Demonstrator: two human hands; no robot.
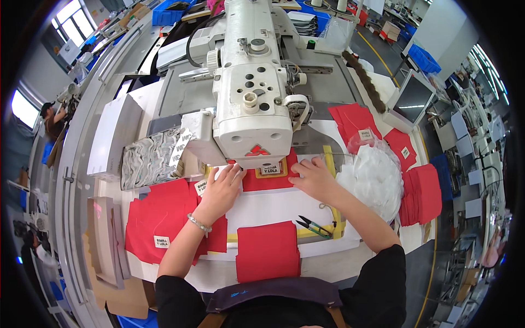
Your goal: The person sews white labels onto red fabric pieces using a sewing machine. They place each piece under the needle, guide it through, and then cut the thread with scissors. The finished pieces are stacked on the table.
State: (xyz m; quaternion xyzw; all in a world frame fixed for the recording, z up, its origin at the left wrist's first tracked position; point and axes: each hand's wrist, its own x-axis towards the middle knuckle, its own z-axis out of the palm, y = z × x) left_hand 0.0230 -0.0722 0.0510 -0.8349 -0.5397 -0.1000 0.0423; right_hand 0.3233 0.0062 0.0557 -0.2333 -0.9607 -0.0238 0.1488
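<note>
A red fabric piece (pixel 253 183) with a pale label in a yellow frame (pixel 272 168) lies under the head of a white sewing machine (pixel 251 117). At its left edge is my left hand (pixel 221 190), fingers stretched and somewhat apart, palm down. My right hand (pixel 315 179) has its fingers curled at the right edge of the same piece, tips against the cloth. To the left, red pieces with sewn labels (pixel 147 224) lie loosely spread. A stack of plain red pieces (pixel 268 251) sits in front of me. Green-handled thread snips (pixel 314 227) rest below my right hand.
Right of my right forearm is a heap of white material in clear plastic (pixel 372 183). More red pieces (pixel 421 194) and a tilted screen (pixel 413 98) stand beyond. On the left are folded printed strips (pixel 150 158), a white box (pixel 114 136) and an open cardboard tray (pixel 104 240).
</note>
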